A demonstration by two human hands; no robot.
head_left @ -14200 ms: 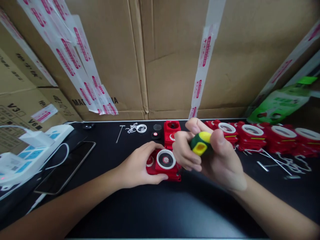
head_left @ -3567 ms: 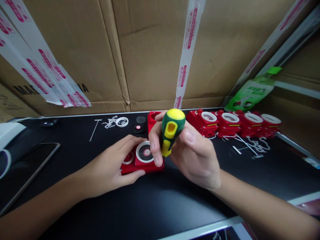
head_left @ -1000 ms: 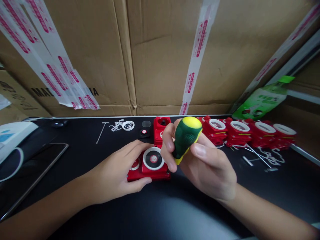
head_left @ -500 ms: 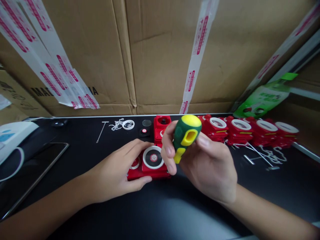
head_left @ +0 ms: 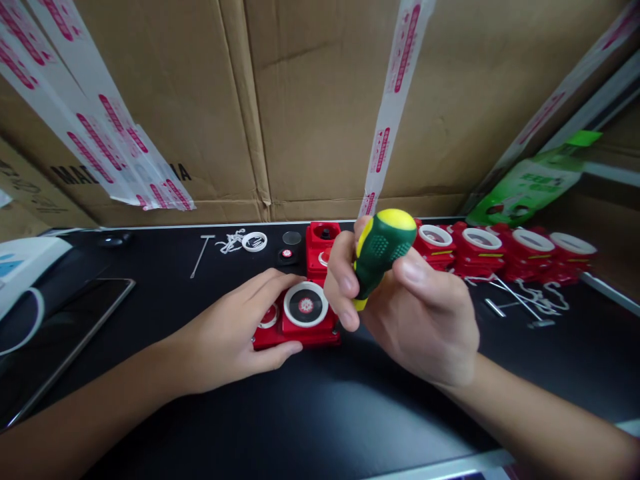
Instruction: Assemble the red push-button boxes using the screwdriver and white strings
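Fingers and thumb of my left hand (head_left: pixel 235 333) wrap the left side of a red housing (head_left: pixel 300 335), which lies on the black table. On the housing sits a white ring (head_left: pixel 327 308) around a dark disc with a red-and-white emblem. My right hand (head_left: pixel 420 313) grips a green-and-yellow screwdriver (head_left: pixel 385 247) by its handle, above the housing's right side. The screwdriver's shaft and tip are hidden behind my fingers. Just behind stands a second red housing (head_left: pixel 320 233) with an open round recess, partly covered by my right hand.
Several red units with white rings (head_left: pixel 483 238) line the back right. T-handled rods (head_left: pixel 520 300) and white cords lie before them. A green bottle (head_left: pixel 535 180) leans behind. At left are a phone-like dark slab (head_left: pixel 95 327), a T-handled rod (head_left: pixel 203 257) and a loose white ring (head_left: pixel 255 241). Cardboard (head_left: pixel 320 133) walls the back.
The screwdriver handle has turned in my right hand, its yellow slot no longer facing me, and its top leans farther right. My left hand keeps its hold. The view has shifted slightly.
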